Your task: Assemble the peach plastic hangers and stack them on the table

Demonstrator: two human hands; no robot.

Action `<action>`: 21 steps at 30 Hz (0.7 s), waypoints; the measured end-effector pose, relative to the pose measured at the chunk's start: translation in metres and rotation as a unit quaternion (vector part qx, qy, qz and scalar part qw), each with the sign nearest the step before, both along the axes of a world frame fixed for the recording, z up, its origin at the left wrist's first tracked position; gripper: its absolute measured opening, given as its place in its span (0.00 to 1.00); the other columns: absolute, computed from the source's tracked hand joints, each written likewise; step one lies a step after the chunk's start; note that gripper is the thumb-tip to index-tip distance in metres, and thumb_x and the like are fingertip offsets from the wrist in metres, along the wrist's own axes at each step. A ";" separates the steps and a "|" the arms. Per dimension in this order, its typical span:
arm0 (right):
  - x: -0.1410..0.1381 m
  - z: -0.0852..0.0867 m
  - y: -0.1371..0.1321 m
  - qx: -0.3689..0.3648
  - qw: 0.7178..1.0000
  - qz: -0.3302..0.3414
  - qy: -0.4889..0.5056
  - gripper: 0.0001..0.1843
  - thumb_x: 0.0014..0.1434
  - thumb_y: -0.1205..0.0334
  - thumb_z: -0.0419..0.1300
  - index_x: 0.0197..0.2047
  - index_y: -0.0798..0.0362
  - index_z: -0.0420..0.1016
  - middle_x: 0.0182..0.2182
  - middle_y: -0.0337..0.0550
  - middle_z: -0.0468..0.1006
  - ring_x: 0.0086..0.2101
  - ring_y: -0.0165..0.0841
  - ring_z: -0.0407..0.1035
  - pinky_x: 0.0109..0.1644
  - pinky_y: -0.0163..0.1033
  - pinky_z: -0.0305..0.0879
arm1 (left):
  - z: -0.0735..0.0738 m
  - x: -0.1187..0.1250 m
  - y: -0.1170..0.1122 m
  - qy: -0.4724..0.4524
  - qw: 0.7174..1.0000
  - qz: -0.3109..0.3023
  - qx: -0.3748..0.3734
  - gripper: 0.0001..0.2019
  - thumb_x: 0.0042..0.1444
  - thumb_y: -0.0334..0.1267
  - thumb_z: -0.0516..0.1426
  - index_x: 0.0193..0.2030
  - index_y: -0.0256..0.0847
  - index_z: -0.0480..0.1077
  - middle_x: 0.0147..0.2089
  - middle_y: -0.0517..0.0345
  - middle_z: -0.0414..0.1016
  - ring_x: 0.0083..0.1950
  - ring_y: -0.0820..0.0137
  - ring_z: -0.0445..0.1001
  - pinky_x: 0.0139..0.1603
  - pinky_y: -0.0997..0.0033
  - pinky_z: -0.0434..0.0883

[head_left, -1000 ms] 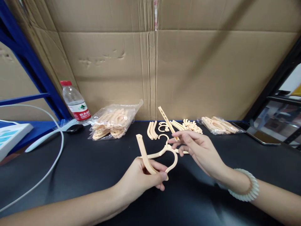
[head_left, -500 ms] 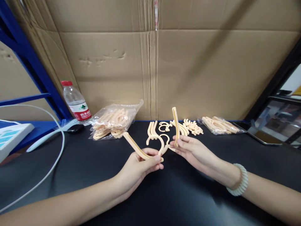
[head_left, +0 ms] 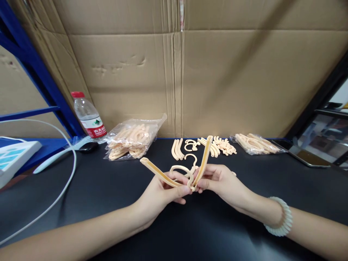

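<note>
Between the fingers of my left hand (head_left: 170,192) is a beige plastic hanger arm (head_left: 157,172) with a curved hanger hook (head_left: 181,168) at its inner end. My right hand (head_left: 217,181) pinches a second hanger arm (head_left: 205,157), tilted up to the right with its grooved side showing. The lower ends of both pieces meet at my fingertips, forming a V; whether they are joined I cannot tell. Just behind my hands lies another hanger (head_left: 191,159) on the black table, partly hidden by them.
Loose hanger arms (head_left: 177,148), hooks (head_left: 190,145) and small connector pieces (head_left: 224,145) lie along the back. Bagged parts stand left (head_left: 130,139) and right (head_left: 257,143). A water bottle (head_left: 89,117), white cable (head_left: 74,170) and dark tablet-like object (head_left: 307,154) are at the sides.
My right hand has moved left and down, bringing its hanger arm against the end of the piece in my left hand. The hook in my left hand has tilted.
</note>
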State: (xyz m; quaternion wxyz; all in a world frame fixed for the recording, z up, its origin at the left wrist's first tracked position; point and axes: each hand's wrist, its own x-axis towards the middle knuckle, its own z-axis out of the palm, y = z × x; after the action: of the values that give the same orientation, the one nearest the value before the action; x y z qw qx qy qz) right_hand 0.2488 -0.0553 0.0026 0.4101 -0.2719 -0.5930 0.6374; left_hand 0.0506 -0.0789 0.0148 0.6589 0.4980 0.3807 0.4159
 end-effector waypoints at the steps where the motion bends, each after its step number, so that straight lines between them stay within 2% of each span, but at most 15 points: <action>1: 0.000 0.001 0.000 0.004 1.000 0.000 -0.003 0.11 0.53 0.59 0.70 0.39 0.54 0.80 0.33 0.43 0.79 0.33 0.32 0.73 0.39 0.37 0.70 | 0.000 0.000 0.000 0.004 1.000 0.004 0.003 0.08 0.46 0.35 0.70 0.29 0.37 0.76 0.34 0.57 0.76 0.37 0.70 0.75 0.30 0.80 0.72; 10: -0.001 0.007 -0.002 0.025 1.000 0.003 -0.019 0.06 0.53 0.63 0.69 0.35 0.54 0.80 0.30 0.41 0.80 0.31 0.31 0.74 0.37 0.36 0.72 | -0.004 0.001 0.000 -0.010 1.000 0.014 0.009 0.09 0.41 0.35 0.72 0.27 0.36 0.77 0.31 0.58 0.74 0.34 0.71 0.73 0.30 0.78 0.73; 15: -0.004 0.005 -0.004 0.035 0.999 0.006 -0.016 0.04 0.52 0.65 0.68 0.34 0.54 0.81 0.27 0.39 0.79 0.27 0.29 0.73 0.35 0.35 0.73 | -0.008 0.002 -0.002 -0.035 0.999 0.000 0.035 0.07 0.43 0.34 0.71 0.27 0.36 0.78 0.31 0.58 0.75 0.33 0.71 0.75 0.32 0.77 0.73; 21: -0.006 0.001 -0.011 0.045 0.999 -0.021 -0.016 0.06 0.49 0.64 0.71 0.32 0.54 0.80 0.28 0.39 0.79 0.28 0.30 0.73 0.36 0.35 0.73 | -0.014 0.002 -0.007 -0.045 0.997 0.040 0.044 0.07 0.44 0.34 0.70 0.29 0.37 0.78 0.30 0.58 0.78 0.31 0.73 0.75 0.34 0.76 0.72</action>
State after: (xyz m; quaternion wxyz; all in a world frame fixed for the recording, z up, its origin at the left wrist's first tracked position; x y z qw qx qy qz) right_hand 0.2423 -0.0666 0.0040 0.4255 -0.2758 -0.6219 0.5968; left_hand 0.0526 -0.0863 0.0008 0.6357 0.4918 0.3514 0.4801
